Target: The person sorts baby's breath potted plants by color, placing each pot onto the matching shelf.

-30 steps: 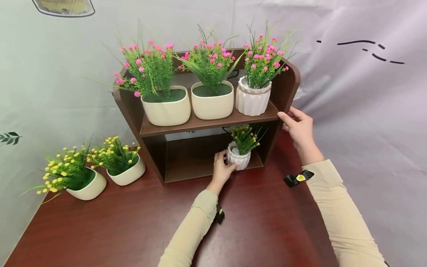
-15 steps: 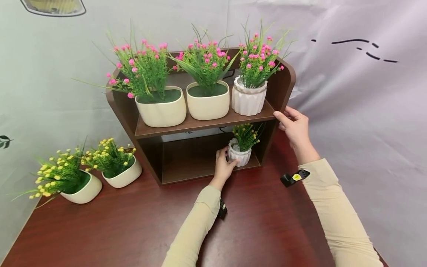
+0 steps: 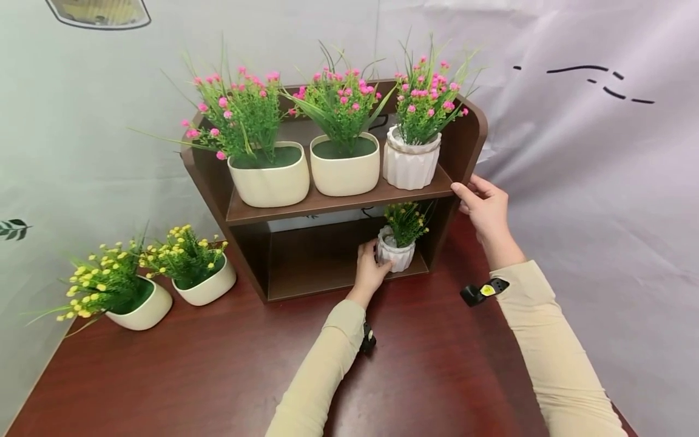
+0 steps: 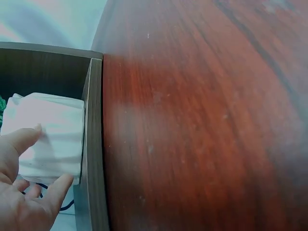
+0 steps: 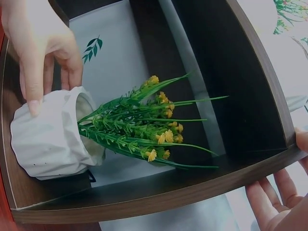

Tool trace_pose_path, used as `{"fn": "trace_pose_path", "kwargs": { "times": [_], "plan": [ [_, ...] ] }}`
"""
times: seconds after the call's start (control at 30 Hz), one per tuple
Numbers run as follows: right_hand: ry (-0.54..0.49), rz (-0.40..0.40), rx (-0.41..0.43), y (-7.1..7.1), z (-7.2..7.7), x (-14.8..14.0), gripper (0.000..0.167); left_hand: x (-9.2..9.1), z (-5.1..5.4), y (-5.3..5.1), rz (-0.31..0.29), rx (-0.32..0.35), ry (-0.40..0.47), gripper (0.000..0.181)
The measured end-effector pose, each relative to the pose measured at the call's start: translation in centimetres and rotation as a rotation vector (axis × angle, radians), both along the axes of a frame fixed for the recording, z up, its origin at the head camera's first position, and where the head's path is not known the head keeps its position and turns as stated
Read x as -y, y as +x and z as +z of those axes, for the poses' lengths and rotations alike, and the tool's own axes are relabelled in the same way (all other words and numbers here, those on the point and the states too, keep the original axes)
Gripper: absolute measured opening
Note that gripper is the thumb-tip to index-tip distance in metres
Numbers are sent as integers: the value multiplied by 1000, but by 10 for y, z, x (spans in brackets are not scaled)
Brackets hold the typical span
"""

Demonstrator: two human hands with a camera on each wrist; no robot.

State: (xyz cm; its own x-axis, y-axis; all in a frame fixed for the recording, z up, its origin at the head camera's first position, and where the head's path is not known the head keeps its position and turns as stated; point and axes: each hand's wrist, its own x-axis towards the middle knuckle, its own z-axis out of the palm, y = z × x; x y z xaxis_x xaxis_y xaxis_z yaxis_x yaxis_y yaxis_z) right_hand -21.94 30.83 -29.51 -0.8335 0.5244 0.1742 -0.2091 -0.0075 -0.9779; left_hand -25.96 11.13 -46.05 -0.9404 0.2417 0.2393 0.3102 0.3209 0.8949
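Observation:
My left hand (image 3: 371,270) holds a white fluted flower pot (image 3: 397,255) with yellow flowers, thumb at the front and fingers round its left side. It stands at the right end of the lower level of a brown two-tier shelf (image 3: 306,212). In the left wrist view, the thumb and a finger touch the pot's pale side (image 4: 55,139). The right wrist view shows the yellow blooms (image 5: 166,137) and the same hand on the pot. My right hand (image 3: 488,209) grips the shelf's right side panel, thumb on the front edge and fingers on the outer side.
The upper level bears two cream oval pots (image 3: 270,182) and a white fluted pot (image 3: 411,167), all with pink flowers. Two cream pots with yellow flowers (image 3: 204,285) stand on the red-brown table (image 3: 218,370) left of the shelf. A grey cloth (image 3: 601,182) hangs behind.
The left hand has slid the white pot slightly back and to the right on the lower level. The right hand keeps its grip on the side panel. The head view shifts slightly.

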Motion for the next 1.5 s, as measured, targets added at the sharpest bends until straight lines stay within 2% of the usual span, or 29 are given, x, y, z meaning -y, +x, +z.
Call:
{"fn": "trace_pose_path", "kwargs": {
  "times": [0.13, 0.23, 0.37, 0.5, 0.67, 1.0, 1.27, 1.5],
  "plan": [
    [-18, 12, 0, 0, 0, 1, 21, 7, -1, 4, 14, 21, 11, 66],
    [-35, 12, -4, 0, 0, 1, 21, 13, 1, 5, 10, 28, 29, 60],
    [-39, 3, -10, 1, 1, 0, 21, 24, 6, 6, -23, 4, 21, 52],
    [-30, 7, -17, 2, 1, 0, 21, 37, 9, 9, -61, -23, -25, 49],
    [-31, 14, -18, 3, 0, 0, 20, 53, 8, 16, -111, -64, -60, 47],
    [-60, 17, -24, 2, 2, 2, 21, 85, 6, 26, -161, -125, -39, 42],
    [-59, 28, -10, 0, 2, 2, 21, 120, 12, 33, -116, -143, -26, 40],
    [-76, 15, -26, 3, 3, 1, 22, 151, 22, 37, -86, -155, -36, 40]
  ]
}}
